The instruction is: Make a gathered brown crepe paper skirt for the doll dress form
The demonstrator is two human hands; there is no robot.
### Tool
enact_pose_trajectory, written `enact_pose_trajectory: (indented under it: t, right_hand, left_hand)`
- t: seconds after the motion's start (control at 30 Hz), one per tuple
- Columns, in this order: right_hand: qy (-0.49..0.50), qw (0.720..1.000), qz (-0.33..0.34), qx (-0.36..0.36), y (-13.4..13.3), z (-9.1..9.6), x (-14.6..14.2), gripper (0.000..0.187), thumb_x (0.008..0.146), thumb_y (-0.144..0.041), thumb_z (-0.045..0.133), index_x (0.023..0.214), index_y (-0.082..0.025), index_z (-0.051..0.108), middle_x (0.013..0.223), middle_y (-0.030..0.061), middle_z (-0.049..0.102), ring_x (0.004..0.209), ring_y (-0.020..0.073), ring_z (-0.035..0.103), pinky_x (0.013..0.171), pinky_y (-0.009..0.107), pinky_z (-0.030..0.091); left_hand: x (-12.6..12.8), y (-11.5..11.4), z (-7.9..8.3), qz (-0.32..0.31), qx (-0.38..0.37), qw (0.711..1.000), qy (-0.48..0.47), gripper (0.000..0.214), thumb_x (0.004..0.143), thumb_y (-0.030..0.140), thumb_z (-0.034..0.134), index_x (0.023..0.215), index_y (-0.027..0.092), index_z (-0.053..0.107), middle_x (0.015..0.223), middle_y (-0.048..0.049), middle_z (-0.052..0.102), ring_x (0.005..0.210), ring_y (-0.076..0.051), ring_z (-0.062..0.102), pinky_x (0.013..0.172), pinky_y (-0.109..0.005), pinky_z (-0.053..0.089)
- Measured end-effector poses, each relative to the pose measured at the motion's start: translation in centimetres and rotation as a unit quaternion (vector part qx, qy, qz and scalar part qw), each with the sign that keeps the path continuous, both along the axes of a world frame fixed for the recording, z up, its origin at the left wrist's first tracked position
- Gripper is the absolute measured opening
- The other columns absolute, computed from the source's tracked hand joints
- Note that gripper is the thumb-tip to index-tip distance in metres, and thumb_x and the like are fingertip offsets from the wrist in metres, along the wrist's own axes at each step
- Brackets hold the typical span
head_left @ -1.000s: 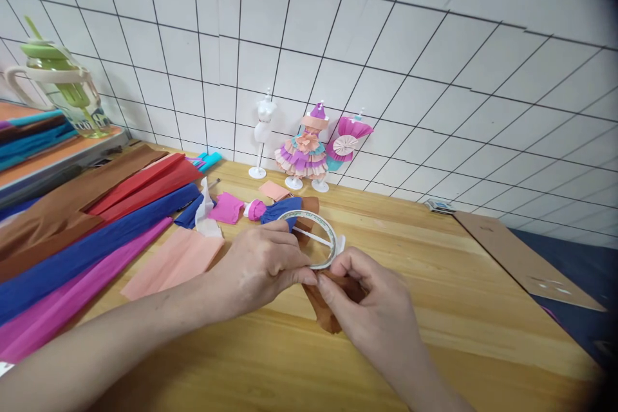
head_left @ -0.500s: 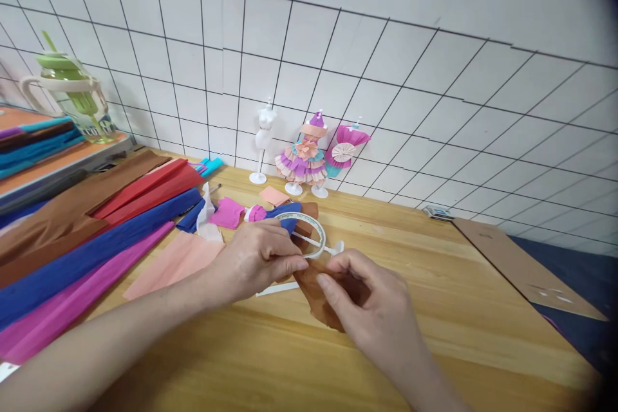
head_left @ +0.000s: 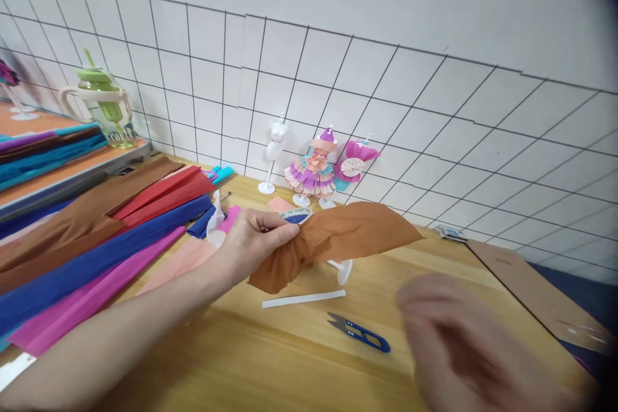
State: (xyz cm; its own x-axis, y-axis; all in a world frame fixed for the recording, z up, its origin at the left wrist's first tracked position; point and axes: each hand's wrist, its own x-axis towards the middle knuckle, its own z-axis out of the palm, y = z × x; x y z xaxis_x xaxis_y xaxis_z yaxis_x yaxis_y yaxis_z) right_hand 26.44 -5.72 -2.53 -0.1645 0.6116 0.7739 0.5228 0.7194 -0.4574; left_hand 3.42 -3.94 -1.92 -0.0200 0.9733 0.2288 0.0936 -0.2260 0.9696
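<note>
My left hand (head_left: 253, 238) pinches a piece of brown crepe paper (head_left: 347, 232) at its gathered middle and holds it up above the wooden table (head_left: 270, 360). The paper fans out to the right and droops at the lower left. My right hand (head_left: 463, 341) is low at the right, smeared by motion, its fingers unclear. A white paper strip (head_left: 304, 299) and small blue snips (head_left: 360, 333) lie on the table below the paper. A tape roll (head_left: 295, 215) is partly hidden behind my left hand.
Long crepe paper rolls (head_left: 91, 238) in brown, red, blue and magenta lie at the left. Three small mannequin stands (head_left: 313, 170), two of them dressed, stand by the grid wall. A green cup (head_left: 103, 106) sits on a raised shelf. Cardboard (head_left: 521, 270) lies right.
My left hand has lifted the brown paper off the table and it has spread open. My right hand let go and dropped to the lower right. The snips and white strip now show.
</note>
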Motion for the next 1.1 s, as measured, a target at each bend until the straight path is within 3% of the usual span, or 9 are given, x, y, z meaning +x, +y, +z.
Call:
enact_pose_trajectory:
  t: [0.1,0.2,0.43,0.63,0.77,0.87,0.93,1.03,1.1]
  right_hand:
    - [0.008,0.978,0.103,-0.182,0.6,-2.1,-2.6,0.016,0.076,-0.029,0.062,0.091,-0.023,0.062,0.086,0.0053,0.067,0.064,0.0194,0.061,0.055,0.031,0.05]
    - [0.103,0.952,0.084,-0.275,1.8,-3.5,-5.0,0.031,0.067,-0.041,0.069,0.087,-0.018,0.062,0.078,0.0082,0.069,0.068,0.0238,0.063,0.053,0.031,0.051]
    - [0.244,0.914,0.105,-0.306,1.1,-3.3,-4.0,0.023,0.075,-0.04,0.069,0.079,-0.018,0.065,0.069,0.0034,0.066,0.06,0.0162,0.059,0.055,0.026,0.049]
    - [0.344,0.827,0.198,-0.398,0.2,-3.3,-6.0,0.038,0.069,-0.041,0.074,0.099,-0.021,0.063,0.097,0.0079,0.072,0.085,0.0223,0.066,0.071,0.032,0.053]
    - [0.22,0.865,0.178,-0.414,-0.4,-2.5,-4.9,0.021,0.071,-0.037,0.072,0.075,-0.019,0.063,0.065,0.0015,0.066,0.058,0.0159,0.061,0.057,0.027,0.052]
    - [0.088,0.925,0.158,-0.333,-1.3,-1.2,-2.4,0.021,0.079,-0.03,0.064,0.062,-0.019,0.059,0.05,-0.0023,0.053,0.046,0.012,0.051,0.049,0.024,0.046]
    - [0.053,0.967,0.14,-0.205,-1.3,-0.3,-0.9,0.008,0.083,-0.023,0.059,0.077,-0.021,0.063,0.061,0.0002,0.058,0.054,0.0139,0.056,0.052,0.025,0.049]
    - [-0.009,0.997,0.075,0.011,0.0,0.6,0.1,0.036,0.079,-0.015,0.062,0.113,-0.023,0.057,0.106,0.0104,0.063,0.101,0.0255,0.06,0.085,0.041,0.051]
    - [-0.077,0.993,0.059,0.061,1.5,0.6,0.0,0.051,0.079,-0.019,0.064,0.127,-0.022,0.047,0.13,0.0157,0.052,0.123,0.0322,0.047,0.098,0.054,0.042]
  left_hand:
    - [0.6,-0.3,-0.2,-0.006,-0.055,0.997,-0.06,0.038,0.071,0.046,0.068,0.059,0.01,0.067,0.051,0.0009,0.053,0.05,-0.008,0.042,0.047,-0.021,0.03]
    - [1.3,-0.6,-0.7,-0.015,-0.071,0.995,-0.075,0.039,0.068,0.048,0.069,0.058,0.01,0.065,0.052,0.0005,0.053,0.051,-0.009,0.042,0.049,-0.021,0.031]
    - [1.5,-0.2,-1.7,0.008,-0.046,0.997,-0.064,0.038,0.07,0.047,0.066,0.056,0.011,0.063,0.051,0.0014,0.05,0.053,-0.009,0.04,0.051,-0.022,0.031]
    - [1.8,-0.2,-1.9,-0.027,-0.052,0.994,-0.088,0.038,0.07,0.047,0.068,0.058,0.011,0.065,0.053,0.0006,0.055,0.052,-0.009,0.043,0.051,-0.021,0.034]
    - [1.2,0.1,-1.7,-0.003,-0.029,0.998,-0.059,0.036,0.072,0.045,0.067,0.057,0.012,0.065,0.052,0.0014,0.055,0.051,-0.008,0.043,0.049,-0.021,0.033]
    - [0.4,0.5,-1.5,0.022,0.046,0.998,0.02,0.033,0.078,0.04,0.064,0.059,0.013,0.066,0.055,0.0007,0.056,0.053,-0.009,0.046,0.05,-0.021,0.034]
    - [0.0,0.4,-1.3,0.008,0.12,0.989,0.089,0.03,0.083,0.036,0.062,0.063,0.014,0.067,0.059,-0.0011,0.061,0.058,-0.011,0.05,0.054,-0.023,0.037]
    - [0.0,0.0,-0.9,-0.046,0.259,0.945,0.193,0.03,0.088,0.032,0.058,0.065,0.014,0.066,0.06,-0.0023,0.063,0.059,-0.012,0.051,0.062,-0.026,0.041]
    - [0.3,-0.3,-0.8,-0.076,0.337,0.907,0.24,0.029,0.09,0.031,0.056,0.07,0.014,0.067,0.062,-0.0031,0.064,0.059,-0.012,0.053,0.066,-0.028,0.043]
